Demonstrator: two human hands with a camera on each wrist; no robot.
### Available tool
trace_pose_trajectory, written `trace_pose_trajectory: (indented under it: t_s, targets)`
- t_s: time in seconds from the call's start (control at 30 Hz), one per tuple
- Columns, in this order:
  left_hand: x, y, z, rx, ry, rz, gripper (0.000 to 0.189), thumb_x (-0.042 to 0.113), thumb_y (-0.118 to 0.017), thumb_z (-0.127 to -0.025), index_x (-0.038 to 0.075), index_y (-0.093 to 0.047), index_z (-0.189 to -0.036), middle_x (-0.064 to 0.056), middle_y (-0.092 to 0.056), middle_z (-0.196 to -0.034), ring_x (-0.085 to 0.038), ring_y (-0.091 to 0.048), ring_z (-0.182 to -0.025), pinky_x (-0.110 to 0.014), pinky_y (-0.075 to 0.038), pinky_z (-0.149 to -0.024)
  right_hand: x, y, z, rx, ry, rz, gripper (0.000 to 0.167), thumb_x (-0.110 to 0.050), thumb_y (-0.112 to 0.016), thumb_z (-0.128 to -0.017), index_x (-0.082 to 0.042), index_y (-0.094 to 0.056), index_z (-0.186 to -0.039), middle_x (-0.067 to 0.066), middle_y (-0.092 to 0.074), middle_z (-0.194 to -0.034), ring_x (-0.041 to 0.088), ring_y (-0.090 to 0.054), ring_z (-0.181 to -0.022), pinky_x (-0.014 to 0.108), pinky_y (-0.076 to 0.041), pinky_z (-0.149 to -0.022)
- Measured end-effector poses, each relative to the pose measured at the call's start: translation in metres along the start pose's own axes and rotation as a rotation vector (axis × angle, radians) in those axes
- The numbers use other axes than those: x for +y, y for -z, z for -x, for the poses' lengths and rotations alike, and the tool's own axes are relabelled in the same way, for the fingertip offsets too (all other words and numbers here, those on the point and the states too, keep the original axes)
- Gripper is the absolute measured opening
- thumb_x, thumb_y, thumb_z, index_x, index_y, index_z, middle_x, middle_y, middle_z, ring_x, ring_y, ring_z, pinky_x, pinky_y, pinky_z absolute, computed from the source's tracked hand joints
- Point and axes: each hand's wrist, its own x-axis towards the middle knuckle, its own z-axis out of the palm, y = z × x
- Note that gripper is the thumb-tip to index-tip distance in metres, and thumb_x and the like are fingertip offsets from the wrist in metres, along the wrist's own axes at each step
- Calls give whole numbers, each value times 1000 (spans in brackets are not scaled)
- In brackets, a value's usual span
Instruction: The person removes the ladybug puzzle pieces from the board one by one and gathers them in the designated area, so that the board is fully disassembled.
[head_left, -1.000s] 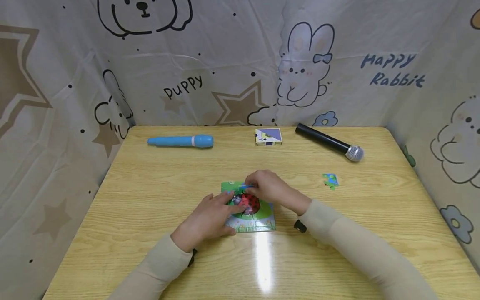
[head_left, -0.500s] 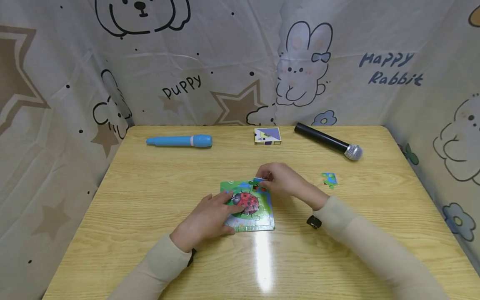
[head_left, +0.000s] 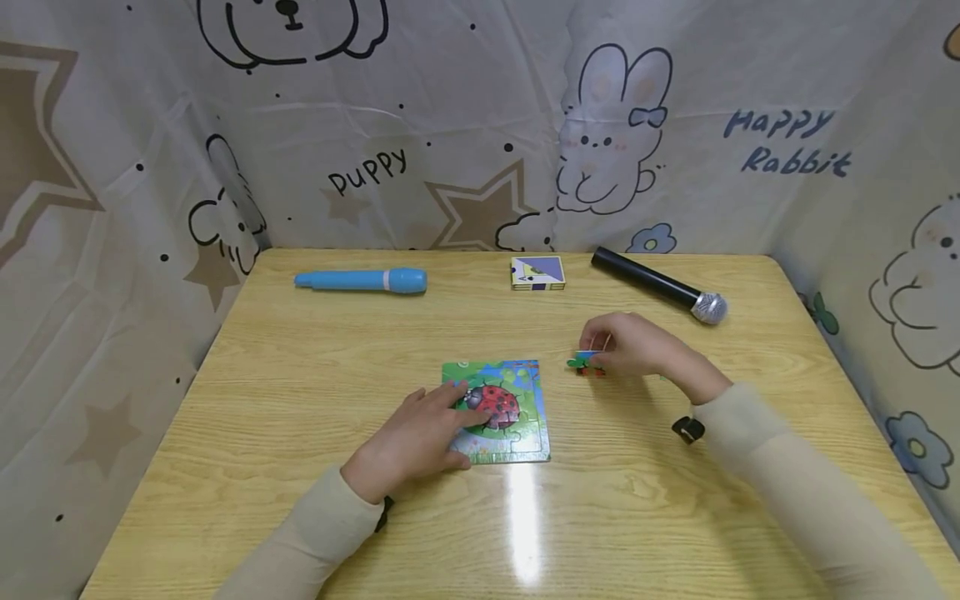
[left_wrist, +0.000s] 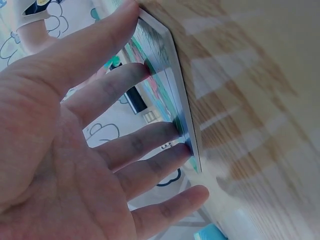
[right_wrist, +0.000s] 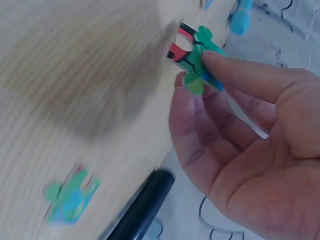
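Note:
My left hand (head_left: 412, 433) rests with spread, straight fingers on the left side of a square ladybug jigsaw puzzle (head_left: 527, 423), which lies flat on the table. In the left wrist view its fingertips touch the puzzle's edge (left_wrist: 175, 90). To the right of the puzzle, my right hand (head_left: 628, 346) pinches a jigsaw piece (right_wrist: 192, 57) between thumb and fingers, above the tabletop. That piece is green with red, black and some blue. A thin pale strip (right_wrist: 247, 118) shows behind the thumb; what it is I cannot tell. Another jigsaw piece (right_wrist: 71, 198), green and blue, lies on the table, mostly hidden by my right hand in the head view.
Along the back of the wooden table (head_left: 337, 333) lie a blue toy microphone (head_left: 360, 281), a small card box (head_left: 537, 272) and a black microphone (head_left: 660, 286) with a silver head. A printed cloth (head_left: 465, 100) hangs behind and at both sides.
My right hand has moved from the puzzle's upper edge out to the right, carrying a jigsaw piece toward the loose one. The left hand has stayed on the puzzle.

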Motion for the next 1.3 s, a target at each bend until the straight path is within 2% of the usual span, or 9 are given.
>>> trace_pose_trajectory:
  t_s: [0.23, 0.43, 0.7, 0.9, 1.03, 1.3]
  targets:
    - [0, 1, 0, -3, -2, 8, 64, 37, -86, -87, 28, -64, -147, -18, -44, -165, -35, -39, -155, -69, -37, -118, 19, 8, 6, 14, -79, 109, 8, -9, -81, -91, -12, -76, -98, 7, -77, -93, 21, -71, -86, 46, -59, -80]
    - [0, 0, -1, 1, -15, 12, 65, 36, -86, -87, 27, -63, -147, -18, -43, -165, -36, -38, -156, -69, -37, -119, 24, 7, 6, 36, -113, 120, 13, -8, -81, -90, -11, -78, -102, 10, -76, -95, 22, -69, -86, 44, -58, -77]
    - [0, 1, 0, -2, -11, 11, 65, 37, -86, -87, 27, -63, -148, -18, -42, -166, -35, -38, -156, -68, -37, -119, 26, 4, 2, 32, -116, 150, 14, -6, -81, -90, -8, -81, -104, 9, -77, -95, 22, -69, -87, 47, -58, -82]
    - [0, 1, 0, 0, -2, 19, 64, 36, -86, -88, 27, -64, -147, -18, -43, -166, -35, -38, -156, -68, -37, -119, 26, 1, -2, 38, -99, 147, 11, 2, -77, -89, -8, -79, -95, 9, -75, -89, 20, -65, -80, 43, -57, -77]
    - [0, 1, 0, 0, 0, 17, 65, 37, -86, -87, 28, -63, -147, -17, -42, -166, -35, -37, -157, -68, -36, -120, 24, -1, -2, 47, -108, 149, 12, 3, -76, -88, -7, -78, -95, 9, -73, -87, 20, -63, -78, 41, -56, -75]
    - [-1, -1, 3, 30, -50, -1, 65, 36, -85, -88, 24, -63, -148, -22, -43, -163, -39, -42, -152, -60, -40, -120, 17, -7, -3, 78, -112, 147, 15, 5, -76, -88, -6, -78, -97, 11, -75, -91, 21, -64, -79, 44, -58, -77]
